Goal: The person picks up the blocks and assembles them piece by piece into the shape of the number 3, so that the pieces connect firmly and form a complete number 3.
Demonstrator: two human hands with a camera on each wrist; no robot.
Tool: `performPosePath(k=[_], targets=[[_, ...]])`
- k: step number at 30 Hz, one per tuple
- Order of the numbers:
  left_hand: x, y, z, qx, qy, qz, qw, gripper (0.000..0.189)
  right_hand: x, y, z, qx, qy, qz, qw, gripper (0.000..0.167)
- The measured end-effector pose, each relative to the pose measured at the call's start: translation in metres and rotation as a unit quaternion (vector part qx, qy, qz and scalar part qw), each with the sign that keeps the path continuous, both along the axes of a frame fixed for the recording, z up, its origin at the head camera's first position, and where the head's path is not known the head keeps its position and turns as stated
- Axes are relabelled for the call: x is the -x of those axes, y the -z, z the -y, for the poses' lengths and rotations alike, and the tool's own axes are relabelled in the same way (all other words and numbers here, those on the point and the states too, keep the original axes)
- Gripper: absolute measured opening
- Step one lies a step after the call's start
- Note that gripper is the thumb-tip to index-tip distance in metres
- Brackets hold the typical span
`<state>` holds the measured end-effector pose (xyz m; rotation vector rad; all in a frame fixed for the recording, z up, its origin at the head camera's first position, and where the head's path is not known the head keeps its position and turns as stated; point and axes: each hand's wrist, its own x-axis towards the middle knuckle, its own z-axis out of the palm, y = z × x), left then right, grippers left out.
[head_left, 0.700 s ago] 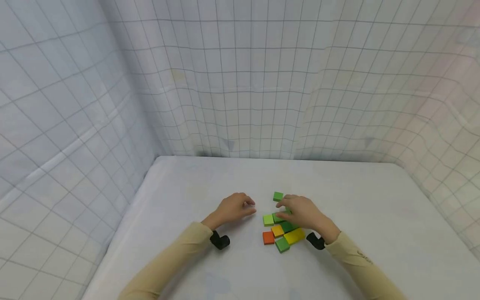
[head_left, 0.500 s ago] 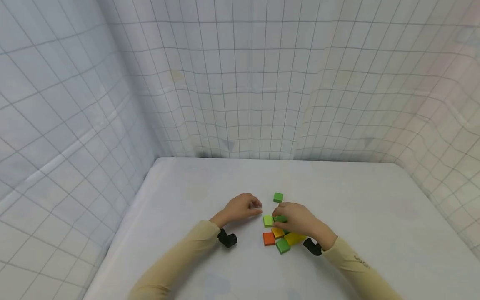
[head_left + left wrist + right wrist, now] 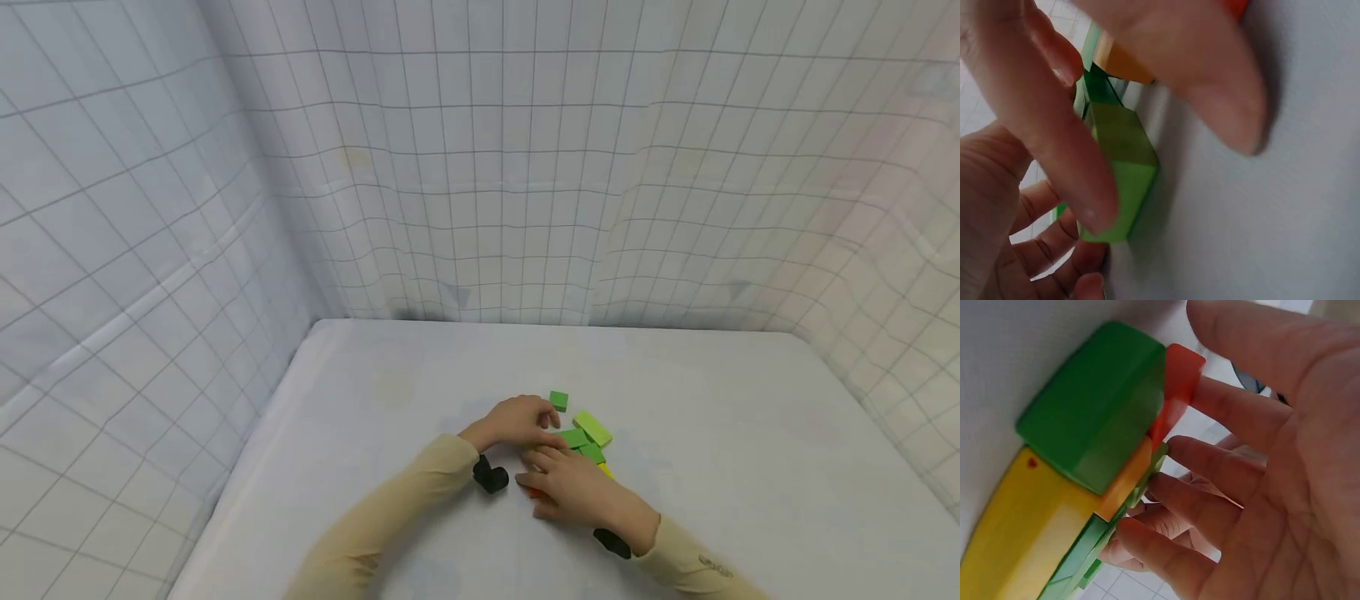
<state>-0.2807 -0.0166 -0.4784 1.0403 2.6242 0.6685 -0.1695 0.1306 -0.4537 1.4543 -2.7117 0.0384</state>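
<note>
In the head view a cluster of coloured blocks lies mostly beneath my hands. My left hand (image 3: 517, 421) is on the cluster's left side, loosely curved, its fingers around a light green block (image 3: 1138, 187) in the left wrist view. Over the near part is my right hand (image 3: 577, 487), fingers spread; in the right wrist view its fingertips are right at a red block (image 3: 1179, 381) and an orange block (image 3: 1129, 475). A green block (image 3: 1097, 400) and a yellow block (image 3: 1029, 519) sit below its palm. Fingers of both hands overlap in the head view.
A small green block (image 3: 558, 401) stands apart behind the cluster. An oblong light green block (image 3: 592, 427) lies at its far right side. The white table (image 3: 420, 367) ends at cloth walls (image 3: 510, 208) with a grid pattern. Black cameras sit at both wrists.
My left hand has moved right, up to the cluster. The right hand has slid nearer and slightly left, over the red block, uncovering the light green and green blocks at the back.
</note>
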Motion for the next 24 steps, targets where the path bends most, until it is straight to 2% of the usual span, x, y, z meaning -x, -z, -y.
performPosePath(k=[5, 10, 15, 19, 24], targets=[[-0.002, -0.002, -0.007, 0.024, -0.009, -0.007, 0.9997, 0.039, -0.003, 0.006, -0.001, 0.012, -0.014, -0.044, 0.9989, 0.033], [-0.005, 0.0, -0.003, 0.001, -0.008, -0.001, 1.0, 0.033, -0.001, 0.014, -0.006, 0.044, -0.03, -0.059, 0.9968, 0.023], [-0.004, 0.005, 0.011, -0.014, -0.021, -0.004, 0.9997, 0.035, 0.001, 0.018, -0.013, 0.051, -0.034, -0.046, 0.997, 0.023], [-0.006, 0.003, 0.023, -0.024, -0.031, -0.007, 0.9992, 0.035, -0.001, 0.016, -0.017, 0.047, -0.007, -0.01, 0.9988, 0.023], [-0.008, 0.002, 0.038, -0.04, -0.04, -0.01, 0.9983, 0.034, -0.001, 0.016, -0.023, 0.056, 0.011, 0.006, 0.9984, 0.021]])
